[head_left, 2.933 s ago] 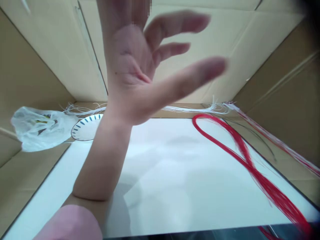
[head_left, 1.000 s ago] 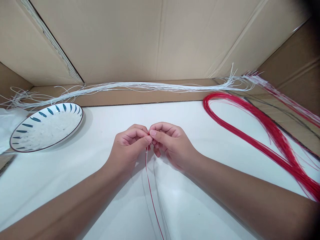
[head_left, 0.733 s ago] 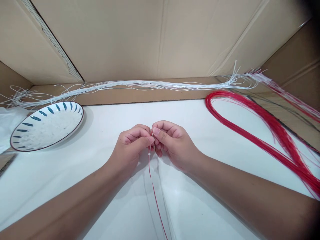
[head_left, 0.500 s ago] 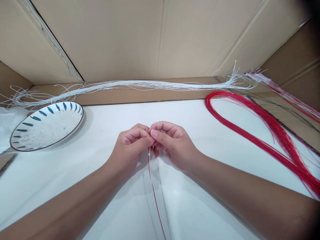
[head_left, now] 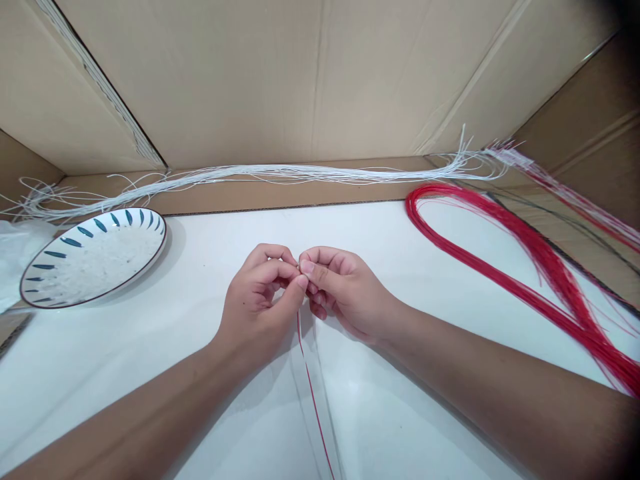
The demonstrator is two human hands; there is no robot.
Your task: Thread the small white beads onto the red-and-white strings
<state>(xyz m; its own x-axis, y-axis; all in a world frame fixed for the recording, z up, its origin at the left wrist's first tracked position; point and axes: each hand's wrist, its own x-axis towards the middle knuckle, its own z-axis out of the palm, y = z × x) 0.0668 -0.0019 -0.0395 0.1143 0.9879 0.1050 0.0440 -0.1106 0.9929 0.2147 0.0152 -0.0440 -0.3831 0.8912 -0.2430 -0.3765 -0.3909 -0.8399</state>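
My left hand and my right hand meet at the middle of the white surface, fingertips pinched together and touching. A thin red and white wire hangs down from between them toward the bottom edge. Its upper end is covered by the fingertips, so I cannot see exactly how each hand grips it. Both thumbs press against the forefingers at the wire's top.
A patterned oval plate holding small clear bits stands at the left beside a plastic bag. White wires lie along the back cardboard. Looped red wires lie at the right, with red-white wires behind.
My left forefinger has lifted and the thumb has shifted down slightly. The small white piece seen on the wire below the fingers is now hidden. The view has tilted slightly.
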